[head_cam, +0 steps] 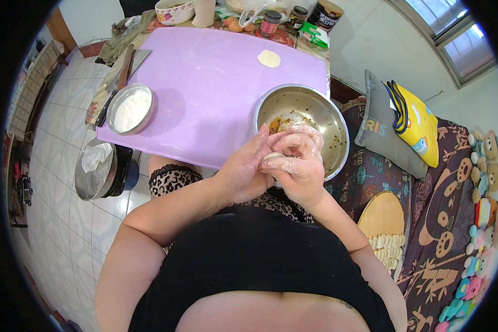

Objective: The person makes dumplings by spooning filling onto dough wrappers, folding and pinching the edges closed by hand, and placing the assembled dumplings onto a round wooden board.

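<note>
Both of my hands, dusted with flour, meet over the near rim of a steel mixing bowl (340,137). Between my left hand (247,170) and my right hand (301,166) is a dumpling (272,156); only a strip of its pale dough shows, the rest covered by fingers. Bits of chopped filling (278,123) cling to the inside of the bowl. On the lilac mat (207,91), beyond the bowl, lies one round dough wrapper (269,59). A bowl of flour (130,110) stands at the mat's left edge.
A cleaver (137,62) lies left, beyond the flour. Jars (270,24), eggs (234,25) and a floral bowl (174,12) line the far edge. Rows of dumplings (388,251) rest on a round board (382,213) at right. A bin (93,178) stands lower left.
</note>
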